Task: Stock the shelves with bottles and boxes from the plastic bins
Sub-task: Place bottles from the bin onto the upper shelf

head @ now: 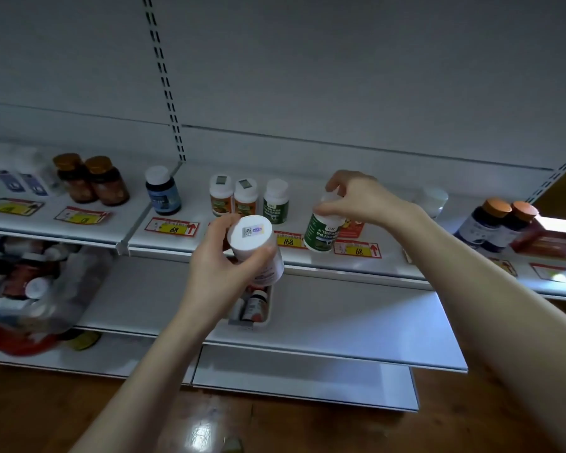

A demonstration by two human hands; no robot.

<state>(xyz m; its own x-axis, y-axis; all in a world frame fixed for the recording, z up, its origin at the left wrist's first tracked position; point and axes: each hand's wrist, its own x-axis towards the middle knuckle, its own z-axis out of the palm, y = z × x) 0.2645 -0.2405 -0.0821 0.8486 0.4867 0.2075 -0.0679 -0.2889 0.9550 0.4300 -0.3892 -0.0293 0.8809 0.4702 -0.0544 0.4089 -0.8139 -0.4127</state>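
My left hand (219,266) grips a white bottle (258,253) with a sticker on its cap, holding it in the air above a small white bin (258,317) on the lower shelf. My right hand (356,199) holds a green-labelled bottle (321,233) by its white cap, tilted, at the front edge of the upper shelf (389,266). A matching green-labelled bottle (276,201) stands upright on that shelf just to the left. The small bin holds several more bottles, partly hidden by my left hand.
The upper shelf carries two brown bottles (92,183), a blue bottle (162,194), two orange-labelled white bottles (232,196), a white jar (433,199), dark bottles with orange caps (497,223) and a red box (549,240). A clear bin (36,286) full of bottles sits lower left.
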